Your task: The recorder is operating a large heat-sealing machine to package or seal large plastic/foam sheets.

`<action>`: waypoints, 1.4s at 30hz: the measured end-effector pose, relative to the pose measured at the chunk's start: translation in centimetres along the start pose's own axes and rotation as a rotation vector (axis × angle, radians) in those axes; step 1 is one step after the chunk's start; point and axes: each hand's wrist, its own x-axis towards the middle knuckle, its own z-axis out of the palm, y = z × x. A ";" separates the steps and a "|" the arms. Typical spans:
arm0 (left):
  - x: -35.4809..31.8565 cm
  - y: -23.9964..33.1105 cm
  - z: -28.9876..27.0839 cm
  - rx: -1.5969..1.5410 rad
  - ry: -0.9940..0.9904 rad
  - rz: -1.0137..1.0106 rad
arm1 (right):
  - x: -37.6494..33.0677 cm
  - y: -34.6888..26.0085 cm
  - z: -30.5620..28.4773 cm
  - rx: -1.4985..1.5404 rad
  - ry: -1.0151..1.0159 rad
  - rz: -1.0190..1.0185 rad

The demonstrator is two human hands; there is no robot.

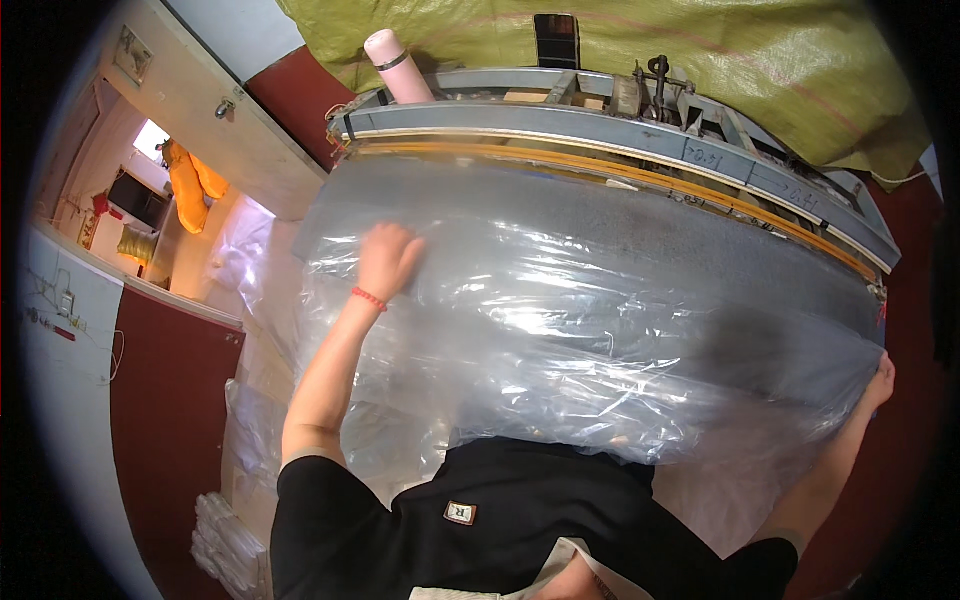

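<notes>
A large sheet of clear plastic film (560, 300) lies over the grey work surface (480, 190) in front of me, wrinkled and shiny towards my body. On the film's left part rests my left hand (388, 258), palm down with the thumb apart and nothing in it. A red bead bracelet (369, 298) circles that wrist. Far out at the right edge, my right hand (881, 383) is closed on the film's corner and pulls it taut. Its fingertips are partly hidden.
Behind the surface runs a grey metal machine frame (620, 131) with an orange strip (600, 168). A pink flask (400, 66) stands on its left end. To the left are an open door (215, 100) and stacked clear plastic bags (228, 540). A yellow-green tarp (700, 60) hangs behind.
</notes>
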 end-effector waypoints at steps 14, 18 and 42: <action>1.1 1.5 0.4 -0.107 0.072 -0.366 | -3.2 -5.6 -7.9 0.372 0.071 0.170; 1.4 0.5 0.7 -0.175 -0.090 -0.328 | -3.0 -5.3 -11.6 0.461 0.080 0.189; 13.7 -15.7 11.5 -1.013 0.650 -0.541 | -1.8 -12.9 16.8 0.367 0.068 0.002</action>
